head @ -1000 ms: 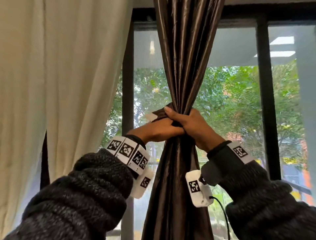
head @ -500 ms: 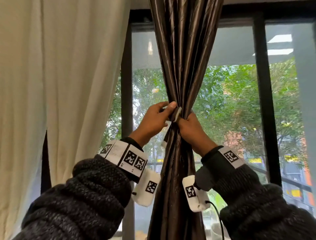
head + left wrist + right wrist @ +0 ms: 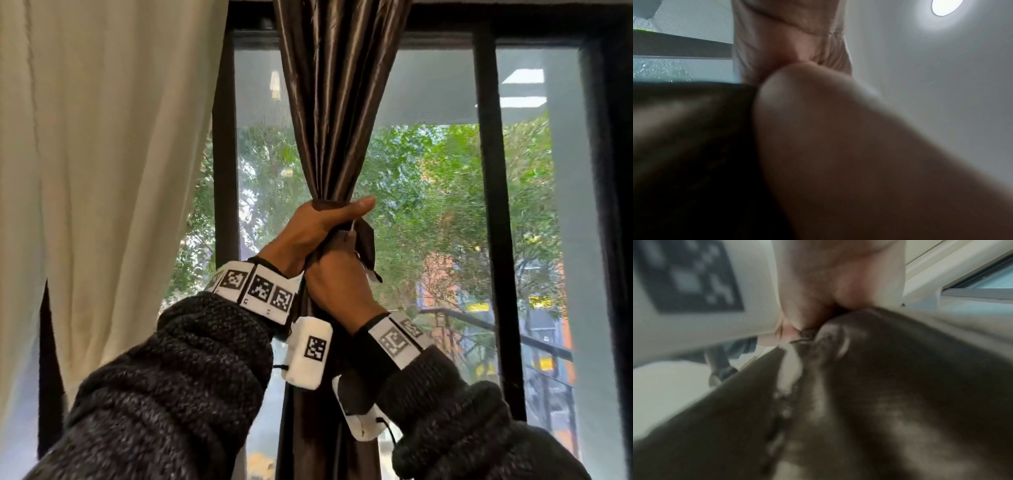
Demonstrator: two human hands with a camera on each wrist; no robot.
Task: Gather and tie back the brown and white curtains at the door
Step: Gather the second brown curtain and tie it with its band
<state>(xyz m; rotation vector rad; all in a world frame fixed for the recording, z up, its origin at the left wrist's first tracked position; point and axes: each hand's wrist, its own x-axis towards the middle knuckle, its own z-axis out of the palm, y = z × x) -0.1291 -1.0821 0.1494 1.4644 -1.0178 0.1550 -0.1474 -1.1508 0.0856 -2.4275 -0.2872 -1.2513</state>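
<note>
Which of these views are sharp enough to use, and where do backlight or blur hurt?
Head view: sharp; daylight behind the glass backlights the gathered glossy brown curtain, both hands stay readable. Left wrist view: the left hand fills the frame out of focus, with a flaring ceiling light. Right wrist view: brown fabric and the right hand smeared by blur.

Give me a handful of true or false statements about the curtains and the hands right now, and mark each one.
1. The left hand grips the gathered brown curtain. True.
2. The right hand hangs free, away from the fabric. False: it holds the brown curtain just below the left hand.
3. The white curtain is already bunched and tied. False: it hangs loose to the left, untouched.
4. A brown tie-back strap end sticks out to the right of the hands. True.
5. Both hands are on the white curtain. False: both are on the brown one.
</note>
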